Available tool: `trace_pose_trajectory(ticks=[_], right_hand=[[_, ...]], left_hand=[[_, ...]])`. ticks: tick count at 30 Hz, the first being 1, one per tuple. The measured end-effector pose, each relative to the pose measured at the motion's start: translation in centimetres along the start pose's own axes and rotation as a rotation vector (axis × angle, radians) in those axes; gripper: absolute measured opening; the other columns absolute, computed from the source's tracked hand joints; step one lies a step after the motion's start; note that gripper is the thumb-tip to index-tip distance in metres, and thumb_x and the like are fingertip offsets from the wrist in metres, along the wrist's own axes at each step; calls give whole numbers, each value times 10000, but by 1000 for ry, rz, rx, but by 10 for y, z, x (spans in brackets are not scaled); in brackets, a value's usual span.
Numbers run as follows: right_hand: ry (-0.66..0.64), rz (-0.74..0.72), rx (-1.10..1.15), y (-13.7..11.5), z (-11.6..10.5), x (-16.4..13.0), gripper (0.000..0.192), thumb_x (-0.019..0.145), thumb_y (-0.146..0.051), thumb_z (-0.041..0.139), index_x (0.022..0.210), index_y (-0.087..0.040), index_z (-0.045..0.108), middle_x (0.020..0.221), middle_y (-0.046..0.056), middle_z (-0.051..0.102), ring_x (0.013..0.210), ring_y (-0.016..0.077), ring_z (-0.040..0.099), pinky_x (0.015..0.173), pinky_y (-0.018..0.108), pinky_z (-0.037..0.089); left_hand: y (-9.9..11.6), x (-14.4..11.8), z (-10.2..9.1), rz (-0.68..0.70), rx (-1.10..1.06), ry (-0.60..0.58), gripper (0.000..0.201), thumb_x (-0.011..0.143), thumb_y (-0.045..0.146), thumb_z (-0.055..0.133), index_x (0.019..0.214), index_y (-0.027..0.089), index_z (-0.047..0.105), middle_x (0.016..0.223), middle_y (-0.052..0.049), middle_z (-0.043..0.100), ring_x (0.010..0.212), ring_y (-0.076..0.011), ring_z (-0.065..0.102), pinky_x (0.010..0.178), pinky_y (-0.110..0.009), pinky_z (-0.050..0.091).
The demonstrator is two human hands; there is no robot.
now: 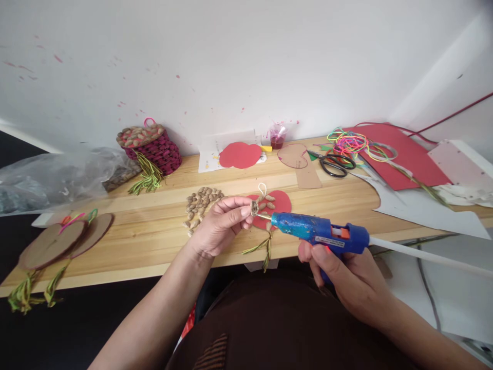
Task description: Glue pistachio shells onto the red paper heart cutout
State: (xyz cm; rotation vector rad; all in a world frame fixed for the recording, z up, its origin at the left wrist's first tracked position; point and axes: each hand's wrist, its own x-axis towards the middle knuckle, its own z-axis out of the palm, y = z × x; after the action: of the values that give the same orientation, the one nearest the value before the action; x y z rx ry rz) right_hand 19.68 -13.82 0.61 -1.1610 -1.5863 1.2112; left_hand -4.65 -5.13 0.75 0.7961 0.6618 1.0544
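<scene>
Between the thumb and fingers of my left hand (225,221) is a small brown nutshell (254,207). My right hand (342,272) grips a blue glue gun (304,227), its metal tip close to the shell; I cannot tell whether they touch. A long white glue stick (427,255) sticks out of the gun's rear. Behind my left hand lies a red paper shape (284,201) with several nutshells on it, a white loop at its top and a green-yellow tassel (266,251) below. More loose nutshells (200,205) form a pile on the wooden table (154,205).
At the back left stands a purple woven piece (169,154) covered with nutshells, beside a plastic bag (50,174). Tasselled brown discs (54,245) lie at the left edge. Black scissors (335,165), tangled coloured cords (348,144) and red sheets (408,159) are at the right. A cup (278,141) holds dark red liquid.
</scene>
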Motion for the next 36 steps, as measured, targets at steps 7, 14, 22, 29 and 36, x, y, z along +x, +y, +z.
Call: trace_pose_trajectory(ticks=[7, 14, 22, 29, 36], right_hand=[[5, -12, 0, 1, -1, 0, 252, 1035, -404, 474, 926, -239, 630, 622, -19, 539, 548, 153, 522, 526, 314, 403], [7, 17, -21, 1, -1, 2, 303, 1029, -442, 474, 899, -218, 632, 611, -17, 548, 537, 145, 525, 523, 307, 406], [81, 57, -17, -1, 0, 10, 377, 984, -527, 524, 828, -202, 635, 630, 6, 608, 538, 142, 563, 519, 288, 444], [264, 209, 313, 18, -8, 41, 442, 923, -607, 574, 837, -179, 647, 760, 25, 680, 442, 84, 550, 381, 213, 375], [408, 309, 608, 29, -12, 68, 455, 818, -621, 705, 807, -168, 663, 833, 74, 725, 648, 171, 717, 484, 231, 546]], left_hand=[[-1, 1, -1, 0, 7, -13, 239, 675, 271, 917, 820, 150, 771, 662, -11, 685, 606, -82, 605, 586, -187, 486], [-1, 2, -2, -3, 11, -13, 239, 673, 273, 919, 833, 155, 786, 664, -18, 691, 610, -82, 608, 591, -181, 491], [0, 6, -2, 8, 32, 28, 262, 658, 297, 928, 802, 142, 774, 652, -19, 676, 608, -91, 608, 580, -186, 501], [13, 20, -11, 89, 286, -1, 207, 688, 279, 909, 834, 177, 802, 721, -27, 731, 621, -101, 636, 624, -206, 527], [17, 48, -7, 190, 816, -243, 111, 758, 185, 831, 866, 173, 812, 864, -98, 766, 754, -172, 689, 701, -255, 515]])
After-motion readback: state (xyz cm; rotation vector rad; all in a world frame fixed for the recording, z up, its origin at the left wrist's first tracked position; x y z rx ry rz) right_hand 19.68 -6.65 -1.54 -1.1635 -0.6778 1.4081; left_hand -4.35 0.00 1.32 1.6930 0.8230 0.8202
